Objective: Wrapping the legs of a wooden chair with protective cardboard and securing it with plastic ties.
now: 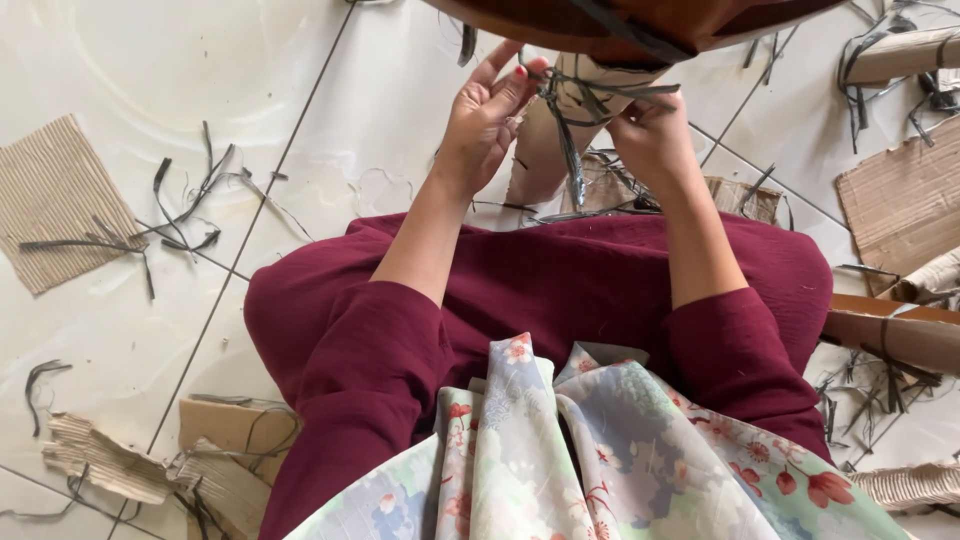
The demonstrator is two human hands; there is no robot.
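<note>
We find the work centred on a bundle of dark flat strips (580,105), held up in front of us just below a brown rounded object (640,25) at the top edge of the view. One strip crosses that brown surface; the rest hang down over a tan cardboard roll (545,150) behind the hands.

Our left hand (490,110) is partly open, fingers raised and spread, with the fingertips (525,75) touching the upper end of the strips. Our right hand (650,135) is curled closed around the strips lower down, knuckles toward the camera.

As to progress, we judge the job part done: one strip appears laid on the brown object, while several remain loose in hand. How the strip is fastened we cannot tell.

Outward, our dark red sleeves and a floral cloth (600,460) fill the lower view. The white tiled floor (150,70) carries many stray strip offcuts (170,225), a corrugated cardboard sheet (55,200) at left, torn cardboard pieces (200,460) near our left knee, and further cardboard rolls (890,335) at right.
</note>
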